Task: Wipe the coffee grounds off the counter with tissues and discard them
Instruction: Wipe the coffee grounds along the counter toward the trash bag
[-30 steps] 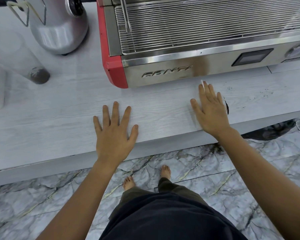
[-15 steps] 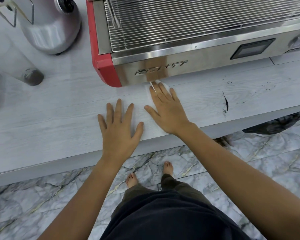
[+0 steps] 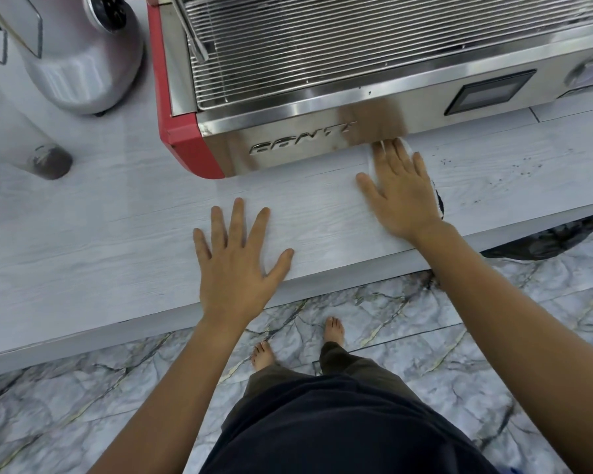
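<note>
Wiping stage, partly done. Right hand (image 3: pixel 403 189) lay flat, palm down, pressing a white tissue (image 3: pixel 406 145) against the pale worktop (image 3: pixel 117 241), just in front of the steel coffee machine (image 3: pixel 322 97); only the tissue's edges showed past the fingertips and along the hand's outer side, so the grip was a flat press with fingers extended, not a pinch. Left hand (image 3: pixel 235 254) rested empty, fingers spread wide, near the worktop's front edge. A dark ridge of gathered grounds (image 3: pixel 439 203) sat against the outer edge of the right hand, and loose specks (image 3: pixel 493 165) dotted the surface farther right. The surface between and left of the hands looked clean. By this evidence, remaining work comprised sweeping up the specks, lifting the pile in the tissue, and discarding it; a dark bag (image 3: pixel 545 241) below the worktop edge may serve, though this cannot be confirmed.
</note>
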